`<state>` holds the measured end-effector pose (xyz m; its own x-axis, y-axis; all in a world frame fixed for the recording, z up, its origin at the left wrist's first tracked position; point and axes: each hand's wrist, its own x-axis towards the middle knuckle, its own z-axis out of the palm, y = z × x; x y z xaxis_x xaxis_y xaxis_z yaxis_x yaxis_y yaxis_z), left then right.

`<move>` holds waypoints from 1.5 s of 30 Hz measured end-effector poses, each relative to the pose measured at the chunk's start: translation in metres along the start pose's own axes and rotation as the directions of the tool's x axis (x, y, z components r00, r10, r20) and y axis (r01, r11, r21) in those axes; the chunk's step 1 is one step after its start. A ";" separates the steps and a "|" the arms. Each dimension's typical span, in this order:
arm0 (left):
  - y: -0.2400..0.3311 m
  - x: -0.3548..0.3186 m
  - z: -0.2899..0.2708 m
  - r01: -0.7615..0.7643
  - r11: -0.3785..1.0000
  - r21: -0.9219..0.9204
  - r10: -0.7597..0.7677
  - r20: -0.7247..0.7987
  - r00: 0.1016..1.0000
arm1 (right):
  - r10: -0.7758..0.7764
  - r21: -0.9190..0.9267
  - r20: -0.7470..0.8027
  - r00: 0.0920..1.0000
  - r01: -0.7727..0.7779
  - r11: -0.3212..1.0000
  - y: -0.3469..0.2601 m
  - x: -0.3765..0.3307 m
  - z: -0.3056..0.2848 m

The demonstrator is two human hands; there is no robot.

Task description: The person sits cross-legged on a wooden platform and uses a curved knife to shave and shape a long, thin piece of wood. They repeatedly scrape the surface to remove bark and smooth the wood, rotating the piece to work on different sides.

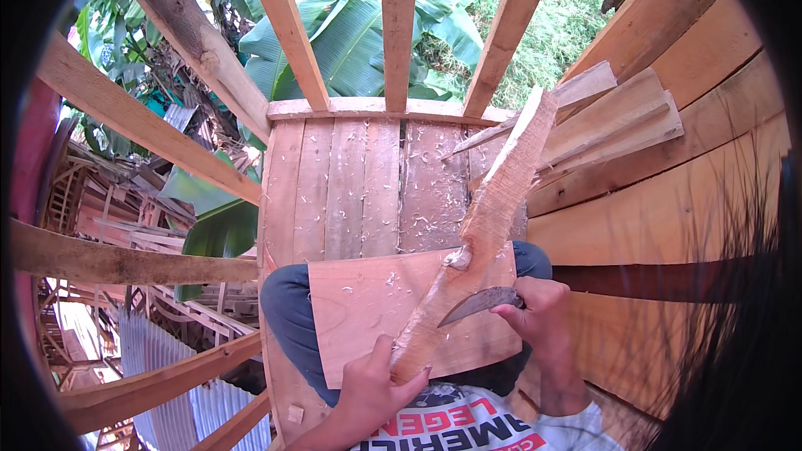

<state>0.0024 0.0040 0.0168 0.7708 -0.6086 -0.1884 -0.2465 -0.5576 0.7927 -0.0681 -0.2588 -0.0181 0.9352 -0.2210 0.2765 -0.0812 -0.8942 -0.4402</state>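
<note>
A long rough plank of wood (499, 188) slants from my lap up toward the far right, with a notch and a knot partway along its edge. My left hand (376, 382) grips its near end, thumb and fingers on either side. In my right hand (541, 315) is a knife (480, 304) with a dark curved blade, which lies across the plank's lower half, its tip toward the left. The handle is hidden in my fist. Under the plank, a flat square board (355, 305) rests across my crossed legs, with a few shavings on it.
Wood shavings are scattered over the plank floor (347, 184). Several split wood pieces (614, 121) lean at the right against the board wall (668, 209). Wooden slats (397, 33) fence the far and left sides, with banana leaves (342, 42) and corrugated sheets (159, 376) beyond.
</note>
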 end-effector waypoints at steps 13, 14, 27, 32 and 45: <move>-0.028 -0.010 0.003 0.128 0.967 -0.219 -0.147 -0.071 0.987 | 0.029 0.087 0.080 0.996 -0.036 0.996 -0.020 -0.002 0.015; -0.027 -0.010 0.001 0.152 0.966 -0.207 -0.165 -0.049 0.985 | 0.020 0.067 0.131 0.991 -0.029 0.997 -0.021 -0.006 0.020; -0.019 -0.006 -0.002 0.084 0.983 -0.163 -0.094 -0.051 0.994 | 0.043 0.131 0.114 0.993 -0.058 0.990 -0.023 -0.010 0.015; -0.013 -0.003 -0.006 0.078 0.992 -0.098 -0.082 -0.040 0.996 | 0.085 0.159 0.099 0.991 -0.100 0.982 -0.023 -0.009 0.017; -0.015 -0.013 0.003 0.075 0.997 -0.007 -0.075 -0.032 0.997 | 0.024 0.000 0.106 0.994 -0.024 1.000 -0.012 0.002 0.017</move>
<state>-0.0058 0.0185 0.0061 0.8057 -0.5466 -0.2283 -0.1840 -0.5972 0.7807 -0.0594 -0.2414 -0.0266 0.9643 -0.1998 0.1736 -0.1037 -0.8887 -0.4466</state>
